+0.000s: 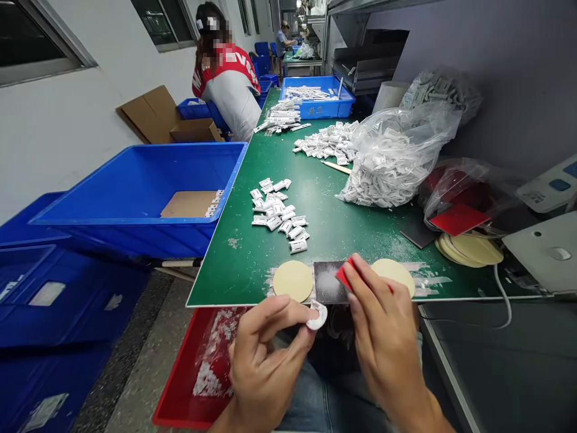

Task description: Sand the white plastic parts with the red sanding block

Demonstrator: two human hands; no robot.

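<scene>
Pinched between the thumb and fingers of my left hand (273, 355) is a small white curved plastic part (317, 316), just off the table's front edge. My right hand (383, 337) grips a folded red sandpaper piece (345, 274) above a dark abrasive sheet (329, 282) dusted with white powder. Round pale-yellow sanding discs lie on both sides of that sheet: a left disc (293, 281) and a right disc (399, 275), the latter partly behind my right hand. Farther back on the green table (234, 264) is a loose group of white plastic parts (274, 210).
A clear bag of white parts (387, 162) and a heap of them (324, 143) lie farther back, before a blue tray (324, 109). Spare yellow discs (469, 249) are at right. A blue bin (135, 180) stands left, a red tray (180, 379) below. A person (229, 78) sits beyond.
</scene>
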